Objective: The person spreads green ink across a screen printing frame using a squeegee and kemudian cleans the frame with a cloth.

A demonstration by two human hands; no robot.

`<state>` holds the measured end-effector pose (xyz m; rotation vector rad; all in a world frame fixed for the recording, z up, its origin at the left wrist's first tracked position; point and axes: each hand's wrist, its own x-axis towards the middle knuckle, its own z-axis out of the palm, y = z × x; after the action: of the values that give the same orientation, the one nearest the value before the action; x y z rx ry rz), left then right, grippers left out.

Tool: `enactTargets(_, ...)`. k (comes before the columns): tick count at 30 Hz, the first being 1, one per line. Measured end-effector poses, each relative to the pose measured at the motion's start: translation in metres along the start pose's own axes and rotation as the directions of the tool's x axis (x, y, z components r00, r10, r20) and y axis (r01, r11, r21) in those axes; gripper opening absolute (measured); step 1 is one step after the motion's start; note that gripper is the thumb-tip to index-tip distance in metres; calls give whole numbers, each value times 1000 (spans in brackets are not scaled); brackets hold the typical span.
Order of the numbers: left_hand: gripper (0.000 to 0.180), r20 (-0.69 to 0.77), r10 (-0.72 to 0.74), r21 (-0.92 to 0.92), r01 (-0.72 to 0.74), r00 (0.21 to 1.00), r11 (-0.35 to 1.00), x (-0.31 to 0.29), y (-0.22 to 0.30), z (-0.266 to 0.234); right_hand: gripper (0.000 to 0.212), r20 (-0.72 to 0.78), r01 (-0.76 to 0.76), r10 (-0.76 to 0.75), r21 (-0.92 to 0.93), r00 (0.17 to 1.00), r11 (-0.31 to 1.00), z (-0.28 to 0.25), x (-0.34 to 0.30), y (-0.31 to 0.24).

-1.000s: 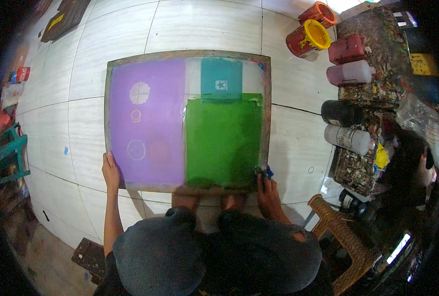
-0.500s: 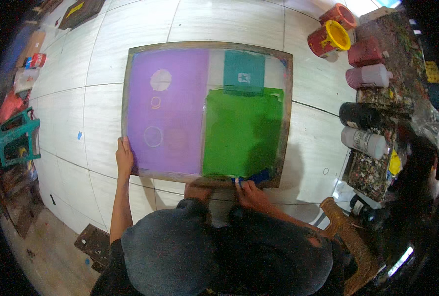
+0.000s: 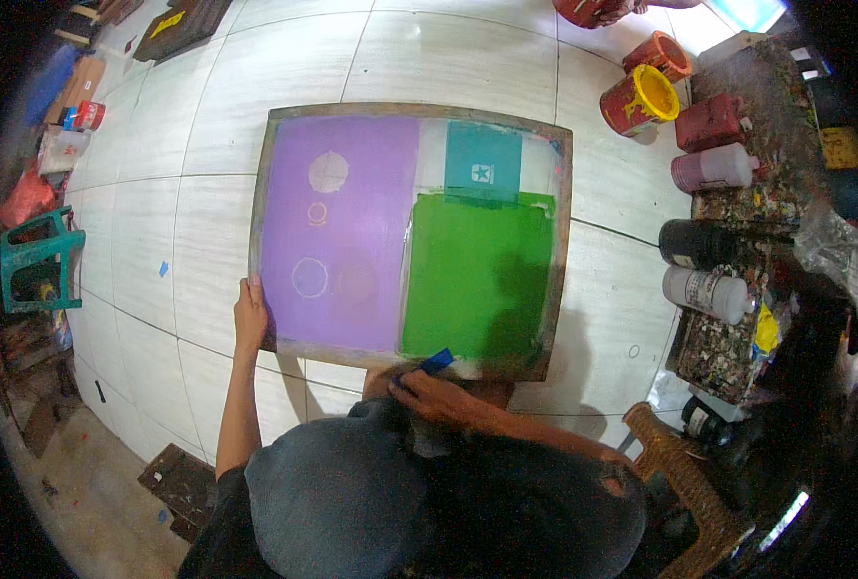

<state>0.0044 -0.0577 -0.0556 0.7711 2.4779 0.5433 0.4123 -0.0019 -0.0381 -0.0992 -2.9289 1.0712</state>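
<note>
A wooden-framed silk screen [image 3: 263, 193] rests in front of me, tilted across my knees. Its mesh carries a purple area [image 3: 357, 232], a green area [image 3: 477, 280] and a teal patch [image 3: 484, 154] with a small star mark. At the lower part of its left edge, my left hand [image 3: 249, 318] grips the wood. My right hand [image 3: 429, 398] is closed on a flat blue strip [image 3: 437, 362], just below the frame's near edge. Whether the strip is tape or a stiff piece is unclear.
Paint tubs [image 3: 641, 99] and several bottles [image 3: 704, 294] line the stained bench [image 3: 719, 357] at right. A wooden stool [image 3: 685, 482] stands near my right side, a green plastic stool [image 3: 43, 256] at far left. Another person's hand [image 3: 627, 10] touches a red container at the top.
My right hand has moved left along the near edge with the blue strip, away from the lower right corner. My left hand keeps its grip. Another person's hand has appeared at the top.
</note>
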Motion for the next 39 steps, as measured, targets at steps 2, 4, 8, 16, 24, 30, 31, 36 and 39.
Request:
enactTargets(2, 55, -111, 105, -9, -107, 988, 994, -9, 0, -2, 43, -155, -75, 157, 435, 975, 897, -24, -10, 1)
enactTargets(4, 57, -210, 219, 76, -207, 953, 975, -35, -1, -2, 33, -134, -167, 329, 652, 935, 740, -63, -31, 3)
enactTargets(8, 71, 129, 692, 301, -693, 711, 656, -106, -13, -5, 26, 152, -247, 828, 969, 540, -17, -144, -97, 17)
enactTargets(16, 46, -148, 825, 474, -693, 545, 543, -103, -33, 52, 19, -110, 788, 993, 615, 48, 30, -155, -179, 49)
enactTargets(24, 31, -98, 939, 482, -810, 330, 335, -65, 69, -122, 24, -129, 793, 991, 606, 27, 57, -123, -240, 75)
enactTargets(30, 43, -46, 991, 730, -673, 124, 119, -62, 202, -250, 36, -166, 686, 982, 705, -88, 180, -152, -171, 92)
enactTargets(31, 54, -38, 980, 760, -631, 195, 155, -62, 216, -258, 41, -151, 706, 987, 692, -64, 152, -158, -157, 89)
enactTargets(36, 61, -80, 961, 756, -612, 265, 232, -47, 250, -269, 32, -274, 413, 955, 887, 112, 206, -182, -111, 73)
enactTargets(39, 63, -95, 967, 829, -519, 235, 207, -42, 241, -270, 30, -199, 445, 969, 888, 148, 115, -190, -100, 68)
